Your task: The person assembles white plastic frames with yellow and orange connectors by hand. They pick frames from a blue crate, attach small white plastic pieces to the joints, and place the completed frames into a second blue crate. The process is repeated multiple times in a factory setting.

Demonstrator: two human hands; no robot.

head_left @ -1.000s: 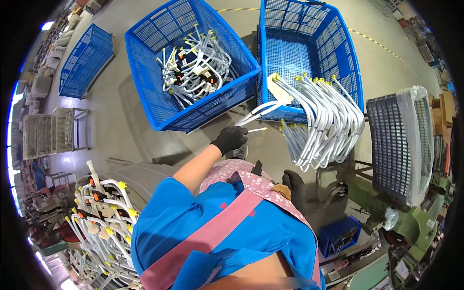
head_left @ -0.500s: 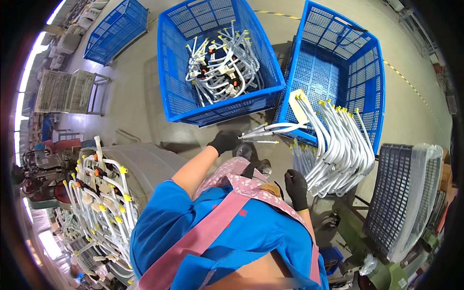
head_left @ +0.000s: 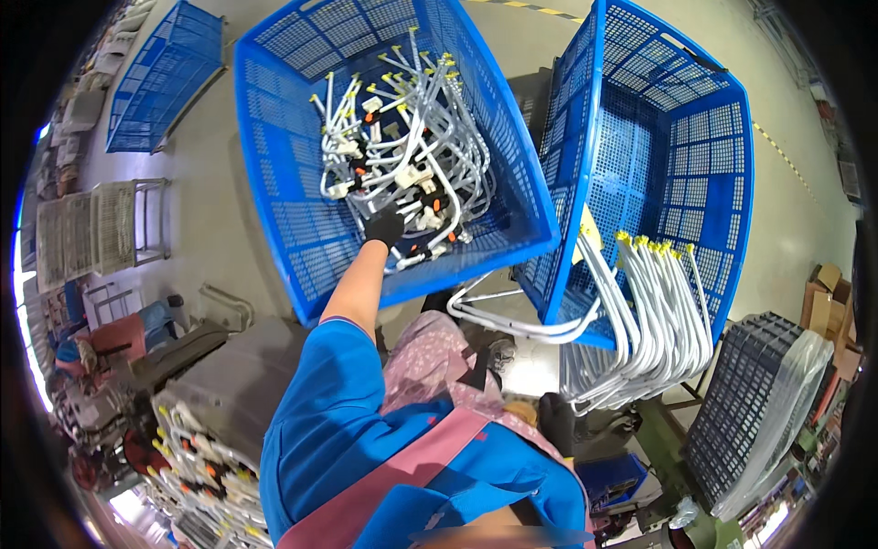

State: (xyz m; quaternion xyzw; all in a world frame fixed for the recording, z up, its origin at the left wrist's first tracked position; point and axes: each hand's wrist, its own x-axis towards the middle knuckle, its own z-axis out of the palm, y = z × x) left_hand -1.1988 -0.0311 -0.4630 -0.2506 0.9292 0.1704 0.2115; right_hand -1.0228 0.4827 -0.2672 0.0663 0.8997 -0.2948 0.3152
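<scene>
My left hand, in a black glove, reaches over the near wall of the left blue crate. It is at the near side of a tangled heap of bent white tubes with yellow tips and black and orange fittings. Its fingers are too dark to tell whether they grip a tube. My right hand, also gloved in black, hangs low beside the apron; its fingers cannot be made out. Close to it, a row of bent white tubes with yellow ends hooks over the near edge of the right blue crate.
Some tubes jut leftward from the row, in front of the crates. More white tubes with fittings lie at lower left, by a grey covered surface. At right stands a black mesh crate partly wrapped in clear plastic.
My left hand has moved from the ends of the jutting tubes up and left into the left crate. The crates appear larger as the view shifts. My right hand is lower in view.
</scene>
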